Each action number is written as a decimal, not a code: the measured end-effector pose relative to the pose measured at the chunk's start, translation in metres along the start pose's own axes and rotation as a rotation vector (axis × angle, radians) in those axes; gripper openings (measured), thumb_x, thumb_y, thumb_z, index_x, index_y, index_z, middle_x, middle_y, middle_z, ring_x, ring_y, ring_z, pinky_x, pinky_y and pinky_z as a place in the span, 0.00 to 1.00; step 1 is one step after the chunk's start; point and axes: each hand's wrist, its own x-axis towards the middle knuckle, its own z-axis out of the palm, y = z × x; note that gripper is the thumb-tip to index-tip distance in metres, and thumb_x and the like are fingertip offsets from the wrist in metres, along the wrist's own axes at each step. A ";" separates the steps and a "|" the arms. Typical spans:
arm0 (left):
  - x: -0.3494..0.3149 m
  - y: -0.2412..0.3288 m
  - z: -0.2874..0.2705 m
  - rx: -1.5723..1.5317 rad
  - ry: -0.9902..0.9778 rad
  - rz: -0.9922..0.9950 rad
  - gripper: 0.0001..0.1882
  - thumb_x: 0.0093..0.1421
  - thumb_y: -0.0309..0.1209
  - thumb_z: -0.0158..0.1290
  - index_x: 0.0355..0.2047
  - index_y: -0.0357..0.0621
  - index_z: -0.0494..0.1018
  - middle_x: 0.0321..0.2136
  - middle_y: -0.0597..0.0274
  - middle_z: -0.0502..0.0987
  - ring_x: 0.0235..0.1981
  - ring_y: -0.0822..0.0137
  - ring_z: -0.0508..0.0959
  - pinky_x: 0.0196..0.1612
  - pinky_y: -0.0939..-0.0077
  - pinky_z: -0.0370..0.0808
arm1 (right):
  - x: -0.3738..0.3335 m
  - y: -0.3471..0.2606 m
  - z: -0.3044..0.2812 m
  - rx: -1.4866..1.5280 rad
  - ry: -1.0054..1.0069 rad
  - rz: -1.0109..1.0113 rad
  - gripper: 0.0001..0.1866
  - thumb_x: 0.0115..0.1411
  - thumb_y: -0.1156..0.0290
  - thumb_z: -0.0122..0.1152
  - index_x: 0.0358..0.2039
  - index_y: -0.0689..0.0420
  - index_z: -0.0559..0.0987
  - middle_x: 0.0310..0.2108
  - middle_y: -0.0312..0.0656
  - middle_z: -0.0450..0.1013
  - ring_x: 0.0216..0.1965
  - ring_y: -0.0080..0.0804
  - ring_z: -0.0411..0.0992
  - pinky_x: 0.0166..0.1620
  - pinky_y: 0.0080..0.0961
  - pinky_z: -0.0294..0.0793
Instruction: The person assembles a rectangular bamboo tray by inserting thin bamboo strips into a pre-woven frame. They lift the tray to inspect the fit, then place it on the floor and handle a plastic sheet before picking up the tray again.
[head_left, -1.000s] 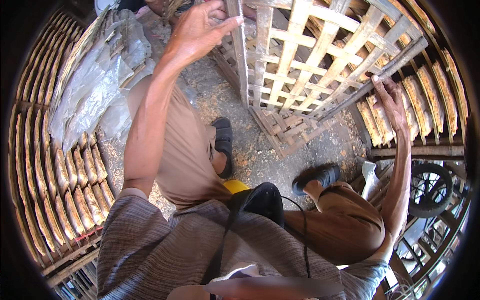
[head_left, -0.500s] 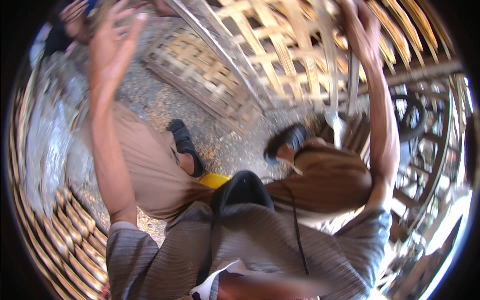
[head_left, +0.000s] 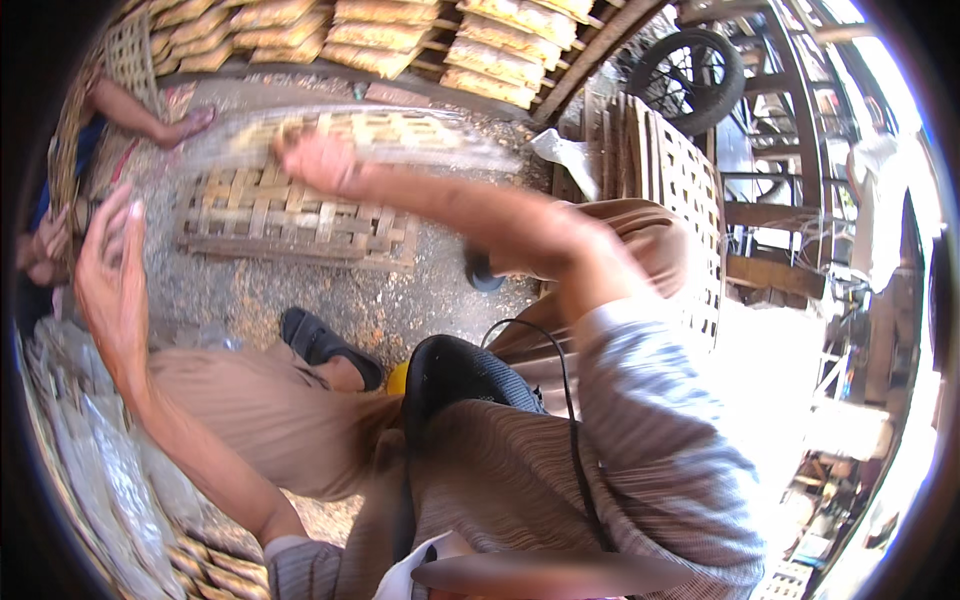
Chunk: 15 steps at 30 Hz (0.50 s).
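Observation:
My right hand (head_left: 320,160) reaches forward across my body and is closed on a woven bamboo tray (head_left: 420,130). Motion smears both this hand and the tray, which hangs tilted over the floor. Beneath it lies another flat woven bamboo tray (head_left: 300,220) with a wooden frame, seemingly on top of one more. Raised at the far left, my left hand (head_left: 112,265) has its fingers stretched and nothing in them.
Rows of pale golden slabs (head_left: 380,35) rest on racks along the back. Woven trays (head_left: 655,150) stand on edge at right, near a spoked wheel (head_left: 690,80). Clear plastic sheets (head_left: 110,460) lie at left. Another person's bare leg (head_left: 140,118) shows at far left.
My right hand has swung the woven tray from the right over to the left, above the tray on the floor. The left hand is lower and further left; the view has turned.

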 end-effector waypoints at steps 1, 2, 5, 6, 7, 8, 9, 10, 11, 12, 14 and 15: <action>0.000 0.000 -0.004 0.035 0.008 -0.004 0.18 0.72 0.34 0.55 0.58 0.40 0.76 0.47 0.53 0.81 0.48 0.66 0.79 0.53 0.72 0.75 | -0.016 -0.027 0.017 0.136 -0.073 0.076 0.14 0.71 0.74 0.53 0.54 0.64 0.73 0.44 0.57 0.75 0.44 0.48 0.77 0.30 0.31 0.87; -0.004 0.006 0.001 -0.015 0.014 0.004 0.19 0.72 0.35 0.56 0.59 0.40 0.76 0.46 0.55 0.81 0.47 0.69 0.78 0.53 0.74 0.74 | -0.038 -0.049 0.050 0.097 -0.155 0.085 0.18 0.71 0.72 0.54 0.59 0.62 0.72 0.48 0.57 0.74 0.50 0.55 0.74 0.32 0.34 0.87; -0.006 0.005 0.014 -0.046 -0.058 -0.057 0.18 0.73 0.33 0.55 0.58 0.39 0.76 0.43 0.62 0.80 0.44 0.74 0.77 0.50 0.78 0.74 | -0.073 -0.069 0.078 0.450 -0.514 0.234 0.20 0.72 0.61 0.54 0.57 0.61 0.76 0.50 0.54 0.75 0.54 0.50 0.73 0.39 0.45 0.86; -0.008 0.003 0.003 0.003 -0.053 -0.033 0.17 0.73 0.33 0.54 0.58 0.39 0.76 0.43 0.62 0.80 0.44 0.75 0.77 0.50 0.79 0.73 | -0.057 -0.064 0.063 0.594 -0.690 0.169 0.22 0.72 0.57 0.52 0.55 0.61 0.77 0.48 0.53 0.76 0.52 0.46 0.74 0.40 0.45 0.85; -0.012 0.002 -0.003 0.032 -0.061 -0.015 0.17 0.73 0.32 0.54 0.58 0.39 0.76 0.43 0.63 0.80 0.44 0.75 0.77 0.49 0.79 0.73 | -0.056 -0.053 0.050 0.724 -0.885 0.114 0.24 0.73 0.53 0.51 0.53 0.62 0.79 0.46 0.51 0.77 0.50 0.43 0.74 0.41 0.45 0.84; -0.016 0.003 -0.006 0.056 -0.069 0.004 0.17 0.73 0.32 0.54 0.58 0.39 0.76 0.43 0.63 0.80 0.44 0.76 0.76 0.49 0.79 0.73 | -0.051 -0.026 0.031 0.699 -0.927 0.108 0.26 0.70 0.49 0.53 0.47 0.62 0.81 0.44 0.50 0.79 0.47 0.42 0.76 0.42 0.44 0.83; -0.018 0.002 -0.007 0.062 -0.083 0.002 0.16 0.74 0.31 0.53 0.58 0.39 0.76 0.44 0.63 0.80 0.44 0.76 0.77 0.50 0.80 0.73 | -0.047 0.000 0.012 0.677 -0.972 0.103 0.28 0.68 0.45 0.56 0.41 0.63 0.82 0.42 0.49 0.81 0.44 0.42 0.79 0.44 0.43 0.82; -0.019 0.001 -0.010 0.080 -0.085 0.017 0.16 0.74 0.31 0.53 0.59 0.39 0.75 0.45 0.63 0.80 0.44 0.76 0.77 0.50 0.80 0.73 | -0.040 0.026 -0.006 0.653 -1.016 0.088 0.31 0.65 0.42 0.58 0.35 0.63 0.84 0.40 0.48 0.83 0.40 0.41 0.81 0.45 0.43 0.81; -0.018 0.001 -0.007 0.082 -0.099 0.042 0.17 0.74 0.31 0.53 0.59 0.39 0.75 0.45 0.63 0.80 0.45 0.75 0.77 0.50 0.79 0.73 | -0.048 0.066 -0.012 0.547 -1.096 0.126 0.32 0.65 0.42 0.59 0.32 0.66 0.83 0.35 0.51 0.82 0.38 0.43 0.81 0.44 0.43 0.82; -0.017 0.000 -0.003 0.084 -0.115 0.068 0.17 0.74 0.31 0.52 0.59 0.39 0.75 0.46 0.62 0.81 0.45 0.75 0.78 0.50 0.79 0.73 | -0.078 0.108 -0.017 0.505 -0.956 0.174 0.31 0.66 0.45 0.58 0.29 0.66 0.82 0.29 0.51 0.81 0.32 0.42 0.82 0.36 0.41 0.83; -0.017 0.004 0.001 0.071 -0.113 0.071 0.17 0.74 0.30 0.52 0.60 0.39 0.75 0.47 0.62 0.81 0.46 0.75 0.78 0.51 0.79 0.74 | -0.121 0.180 -0.073 0.298 -1.234 0.396 0.29 0.64 0.45 0.62 0.25 0.62 0.82 0.22 0.47 0.80 0.20 0.38 0.79 0.22 0.34 0.79; -0.016 0.008 0.004 0.063 -0.126 0.058 0.17 0.73 0.30 0.53 0.60 0.40 0.75 0.47 0.61 0.81 0.46 0.75 0.78 0.51 0.79 0.74 | -0.159 0.215 -0.091 0.257 -1.226 0.439 0.30 0.61 0.42 0.66 0.25 0.62 0.83 0.22 0.51 0.79 0.23 0.38 0.81 0.22 0.34 0.80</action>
